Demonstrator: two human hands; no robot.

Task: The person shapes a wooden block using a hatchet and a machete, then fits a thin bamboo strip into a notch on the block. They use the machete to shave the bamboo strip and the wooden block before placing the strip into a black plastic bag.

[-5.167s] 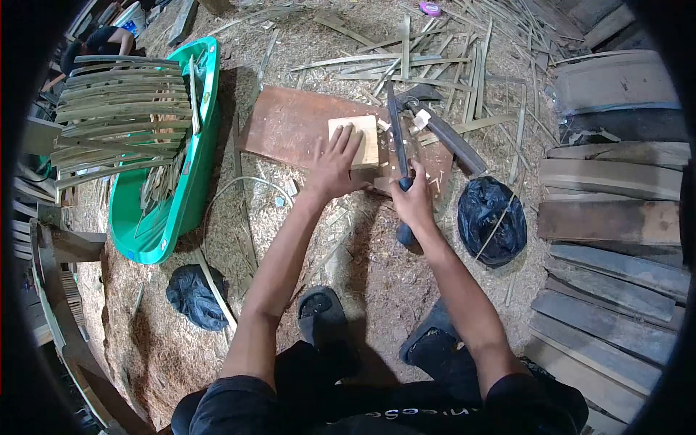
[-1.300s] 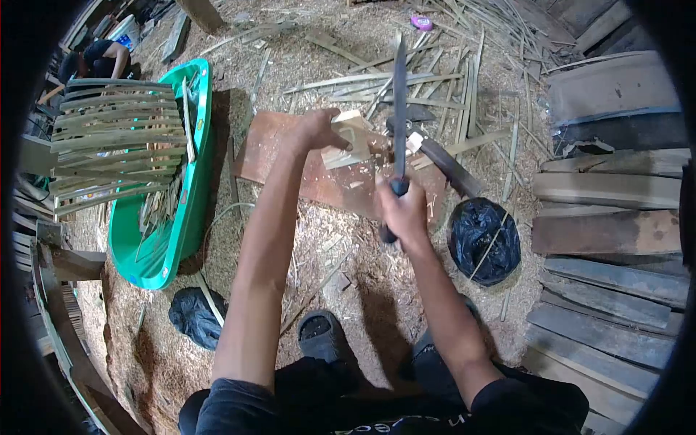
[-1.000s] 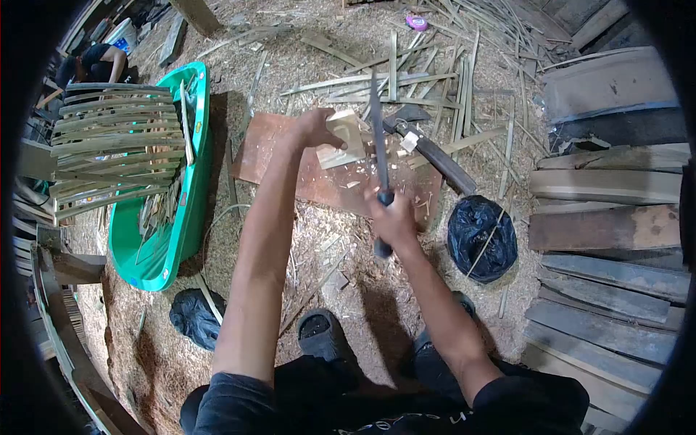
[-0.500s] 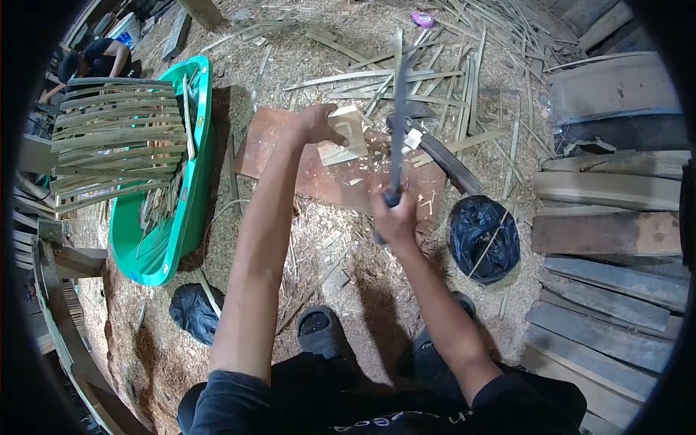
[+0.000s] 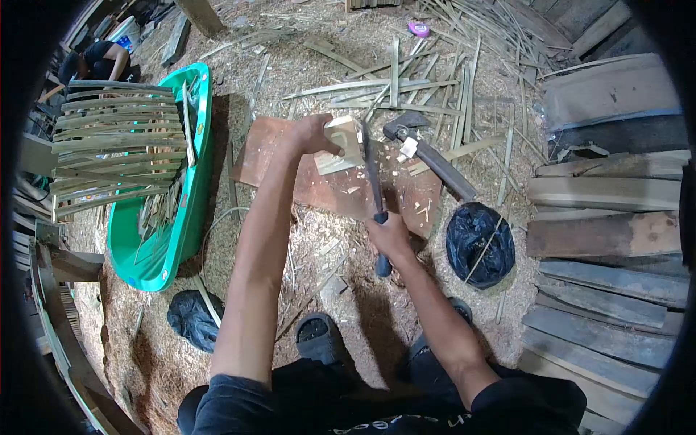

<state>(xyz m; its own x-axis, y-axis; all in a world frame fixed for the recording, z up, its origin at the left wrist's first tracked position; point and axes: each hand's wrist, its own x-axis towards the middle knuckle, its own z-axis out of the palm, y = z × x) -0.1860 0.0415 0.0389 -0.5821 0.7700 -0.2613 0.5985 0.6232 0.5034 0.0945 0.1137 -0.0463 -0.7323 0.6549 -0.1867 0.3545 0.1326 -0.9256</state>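
In the head view, your left hand (image 5: 313, 136) grips the pale wooden block (image 5: 342, 154) by its left side, thumb over the near face. The block is over the brown board (image 5: 262, 156), which lies on the ground (image 5: 170, 341) in front of you among scattered chips. Your right hand (image 5: 391, 235) is wrapped around the dark handle of the long knife (image 5: 373, 174); its blade points away from you, just beside the block's right edge. You cannot tell whether steel and wood touch.

To the right of the knife, a dark-handled tool (image 5: 448, 172) lies slantwise, with a black bag (image 5: 473, 233) near its lower end. Thin wood strips (image 5: 413, 83) are strewn beyond the board, and a pink object (image 5: 418, 29) sits past them. On your left, a slatted wooden piece (image 5: 119, 138) overlaps the green tub (image 5: 138, 274). Another person (image 5: 101, 64) bends low at the upper left. Planks (image 5: 605, 192) line your right side.
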